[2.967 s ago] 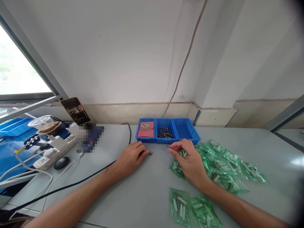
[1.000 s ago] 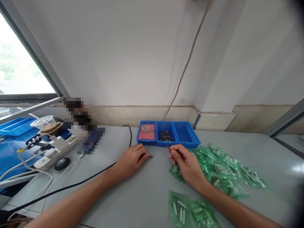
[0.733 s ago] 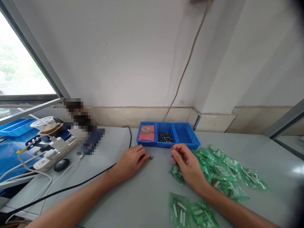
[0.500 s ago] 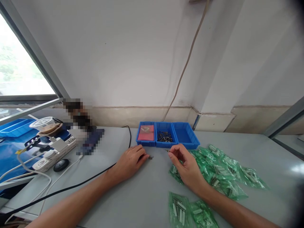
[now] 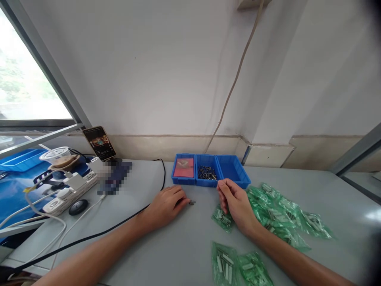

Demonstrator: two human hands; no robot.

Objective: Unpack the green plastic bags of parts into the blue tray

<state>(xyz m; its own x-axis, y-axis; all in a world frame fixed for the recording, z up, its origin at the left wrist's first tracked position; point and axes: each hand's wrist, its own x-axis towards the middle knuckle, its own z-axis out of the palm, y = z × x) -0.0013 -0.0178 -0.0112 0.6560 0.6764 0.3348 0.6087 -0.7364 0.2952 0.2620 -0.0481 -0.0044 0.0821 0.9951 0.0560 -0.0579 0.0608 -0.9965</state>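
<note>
My left hand rests on the grey table, its thumb and fingers closed on small metal screws whose ends stick out past the fingertips. Just in front of the blue bins, my right hand is pinched shut; a thin tip of a screw seems to show at its fingertips. Dark and silvery screws lie heaped in the middle blue bin. The left bin holds a red card with a small clear bag on it. Nothing lies in the right bin.
Green plastic bags of metal and white parts are spread to the right, with others nearer me. A black cable passes beneath my left forearm. On the left are a power strip, a mouse and a propped phone.
My right hand has shifted slightly right, its fingertips rising toward the middle bin's front edge. The left hand keeps its hold on the screws. The view has tilted a little.
</note>
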